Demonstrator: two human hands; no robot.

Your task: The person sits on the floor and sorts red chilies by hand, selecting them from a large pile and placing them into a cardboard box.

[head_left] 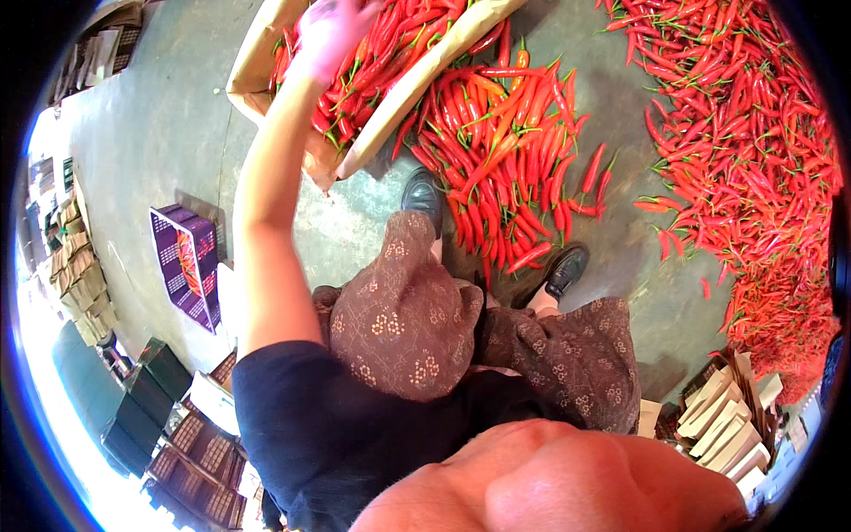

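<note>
My left hand [332, 37], pinkish and perhaps gloved, reaches over an open cardboard box [390, 124] at the top of the view. Its fingers look spread, though they are blurred and partly cut by the upper edge; nothing shows in them. Red chili peppers [399, 44] fill the box just beneath and beside this hand. On the floor against the box lies a heap of long red and orange chilies [505, 151], reaching down between my two dark shoes. My right hand is out of sight.
A far larger chili pile [736, 133] spreads along the right. A purple plastic crate [213, 257] with a few chilies stands at left. Folded cardboard [727, 417] is stacked lower right, with brown crates [199, 461] lower left. Two loose chilies [598, 177] lie beside the heap.
</note>
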